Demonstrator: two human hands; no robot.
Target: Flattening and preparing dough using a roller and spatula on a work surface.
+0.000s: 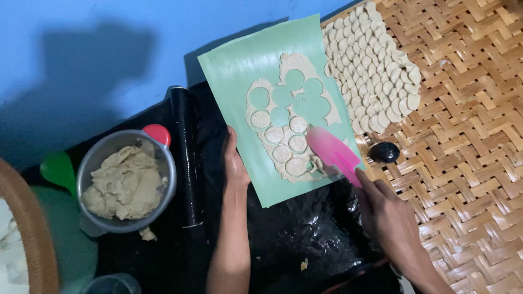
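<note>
Over the black mat (305, 239) beside the woven bamboo tray (463, 163), my left hand (234, 163) is gripping the green sheet (239, 71) with rolled dough (289, 158), while my right hand (389, 215) is pinching the pink spatula (332, 152) against it.

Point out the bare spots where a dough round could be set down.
Free: woven tray right of and below the laid rounds, past the black lid; green sheet's upper-left part and bottom strip. Crowded: the cut dough, where the right hand works the pink scraper; left hand holds the sheet's edge beside the roller and bowl.
</note>
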